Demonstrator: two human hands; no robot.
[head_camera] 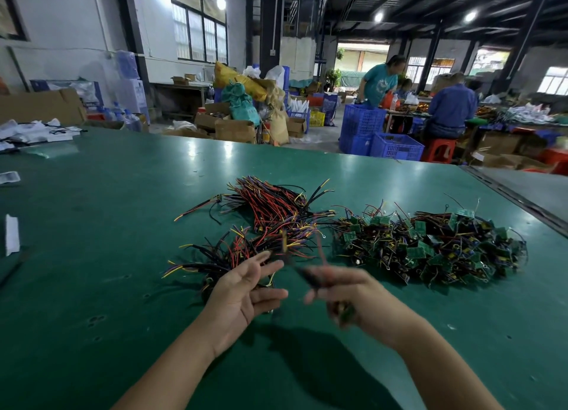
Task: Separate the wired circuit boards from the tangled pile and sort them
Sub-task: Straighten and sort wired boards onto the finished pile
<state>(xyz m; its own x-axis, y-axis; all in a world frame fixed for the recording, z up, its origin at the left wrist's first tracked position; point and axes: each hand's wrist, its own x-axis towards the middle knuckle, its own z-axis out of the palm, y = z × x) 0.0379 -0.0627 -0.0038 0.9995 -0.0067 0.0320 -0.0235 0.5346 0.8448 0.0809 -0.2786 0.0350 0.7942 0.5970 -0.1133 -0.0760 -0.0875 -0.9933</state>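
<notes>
1. Far L edge of counter [92,256]: white strip [12,239], well apart from the rest.
2. Mid-counter: bundle [273,210] of red/black/yellow/purple wires, lying loose. A darker bundle [212,262] sits nearer me, to its L; the two overlap where they meet.
3. My L hand [242,290]: palm up over the near end of the darker bundle. Fingers [267,263] released, spread and mostly straight, holding nothing.
4. My R hand [353,299]: just beside the L hand, not touching it, motion-blurred. Its fingers are curled, grasping a board [347,313]; only a small green bit shows under them. The board's dark wire [302,273] sticks out up-L toward my L fingertips. Can't tell if it touches them.
5. Pile [430,243]: tangle of green boards w/ wires, on the counter R of the bundles and beyond my R hand, apart from it.
6. Back R, off the counter: blue crates [381,139] on the floor, w/ ppl at another bench behind them.
</notes>
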